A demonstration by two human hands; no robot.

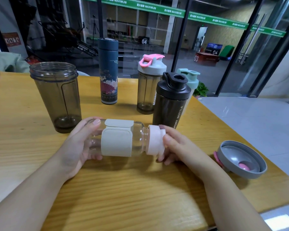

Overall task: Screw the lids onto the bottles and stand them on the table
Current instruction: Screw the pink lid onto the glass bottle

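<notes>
A clear glass bottle (138,136) with a cream sleeve lies sideways above the wooden table (123,189), held between both hands. My left hand (77,144) grips its base end. My right hand (175,145) wraps the pale pink lid (154,140) sitting on the bottle's neck. A smoky open bottle (57,97) without a lid stands at the left. A grey lid with pink parts (240,159) lies upside down at the table's right edge.
Standing at the back are a dark blue patterned flask (108,72), a smoky shaker with a grey and pink lid (148,84), a black sport bottle (171,100) and a mint-lidded bottle (190,80). Glass walls rise behind the table.
</notes>
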